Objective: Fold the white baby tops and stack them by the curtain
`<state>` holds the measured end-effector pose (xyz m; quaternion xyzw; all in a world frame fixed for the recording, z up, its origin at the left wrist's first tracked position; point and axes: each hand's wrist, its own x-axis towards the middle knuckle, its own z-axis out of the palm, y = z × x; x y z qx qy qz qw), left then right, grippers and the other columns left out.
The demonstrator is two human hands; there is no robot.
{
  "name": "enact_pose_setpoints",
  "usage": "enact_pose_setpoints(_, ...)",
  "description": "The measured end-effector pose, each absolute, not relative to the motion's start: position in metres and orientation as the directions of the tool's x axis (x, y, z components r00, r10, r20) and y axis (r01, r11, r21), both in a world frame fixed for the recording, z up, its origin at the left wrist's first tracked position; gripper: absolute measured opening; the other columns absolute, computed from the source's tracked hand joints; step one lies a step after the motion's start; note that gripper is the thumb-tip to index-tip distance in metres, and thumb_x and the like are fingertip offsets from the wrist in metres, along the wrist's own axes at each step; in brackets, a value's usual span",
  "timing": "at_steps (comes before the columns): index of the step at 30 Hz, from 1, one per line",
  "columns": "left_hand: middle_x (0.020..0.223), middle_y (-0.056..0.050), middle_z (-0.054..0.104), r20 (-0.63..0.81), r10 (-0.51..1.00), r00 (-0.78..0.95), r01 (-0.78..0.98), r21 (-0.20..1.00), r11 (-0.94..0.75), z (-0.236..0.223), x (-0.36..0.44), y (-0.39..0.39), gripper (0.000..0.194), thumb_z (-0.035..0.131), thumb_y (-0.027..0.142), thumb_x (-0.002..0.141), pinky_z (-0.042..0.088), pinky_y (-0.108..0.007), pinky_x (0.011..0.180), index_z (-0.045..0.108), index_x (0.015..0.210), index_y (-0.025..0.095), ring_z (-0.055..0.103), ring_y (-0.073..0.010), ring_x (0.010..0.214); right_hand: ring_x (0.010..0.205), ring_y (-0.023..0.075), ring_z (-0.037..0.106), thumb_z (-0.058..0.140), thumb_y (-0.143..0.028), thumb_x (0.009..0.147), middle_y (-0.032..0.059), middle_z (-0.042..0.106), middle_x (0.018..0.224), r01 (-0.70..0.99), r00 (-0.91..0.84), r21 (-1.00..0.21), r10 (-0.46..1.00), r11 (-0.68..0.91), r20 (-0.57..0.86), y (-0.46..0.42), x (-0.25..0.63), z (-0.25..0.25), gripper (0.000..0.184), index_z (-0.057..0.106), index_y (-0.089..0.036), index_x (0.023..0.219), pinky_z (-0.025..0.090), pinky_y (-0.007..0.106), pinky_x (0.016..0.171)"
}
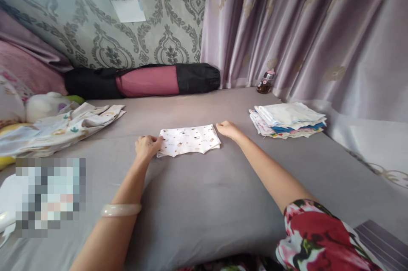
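A small white garment (189, 140) with a brown and black print lies folded into a flat rectangle on the grey bed sheet (204, 194). My left hand (148, 147), below which a pale bangle circles the forearm, pinches the garment's left edge. At the opposite side, my right hand (228, 129) is closed beside the upper right corner. Its fingertips look just apart from the cloth, and nothing shows in them. The garment's lower edge is wavy, with layers peeking out at both sides.
A stack of folded clothes (288, 120) sits to the right, a glass bottle (266, 83) behind it. Loose printed clothes (73, 126) lie left near a white plush toy (47, 107). A long black and pink bag (146, 81) lines the wall. Something pixelated (51, 196) is front left.
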<state>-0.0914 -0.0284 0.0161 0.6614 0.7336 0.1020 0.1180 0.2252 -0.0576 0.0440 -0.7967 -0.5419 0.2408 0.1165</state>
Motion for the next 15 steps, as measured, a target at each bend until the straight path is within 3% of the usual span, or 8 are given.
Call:
enact_pose_setpoints(7,0.085,-0.016,0.072,-0.152,0.977,-0.147,0.922,0.338,0.191,0.025,-0.090,-0.019,0.037,0.055,0.049,0.077,0.051,-0.041,0.076,0.076,0.078,0.018,0.065,-0.0365,0.098,0.106,0.0263,0.064,0.042,-0.047,0.093,0.0163,0.071,0.109,0.884,0.254,-0.346,0.944,-0.315,-0.210,-0.065,0.209,0.040,0.043,0.072,-0.017,0.104,0.046,0.031,0.080)
enact_pose_setpoints(13,0.069,-0.010,0.070,-0.191,0.970,-0.152,0.863,0.452,0.225,0.031,-0.088,-0.028,0.035,0.057,0.050,0.072,0.048,-0.033,0.063,0.073,0.076,0.019,0.067,-0.0299,0.078,0.109,0.0216,0.062,0.051,-0.040,0.090,0.0127,0.065,0.123,0.880,0.236,-0.385,0.959,-0.278,-0.155,-0.072,0.200,0.043,0.032,0.066,-0.020,0.111,0.046,0.027,0.082)
enact_pose_setpoints(15,0.060,-0.006,0.067,-0.138,0.980,-0.146,0.852,0.485,0.195,0.033,-0.087,-0.032,0.033,0.058,0.049,0.070,0.047,-0.032,0.059,0.072,0.071,0.019,0.066,-0.0276,0.070,0.107,0.0199,0.062,0.051,-0.037,0.090,0.0104,0.065,0.122,0.870,0.221,-0.420,0.966,-0.258,-0.135,-0.075,0.198,0.043,0.030,0.065,-0.021,0.111,0.046,0.026,0.081)
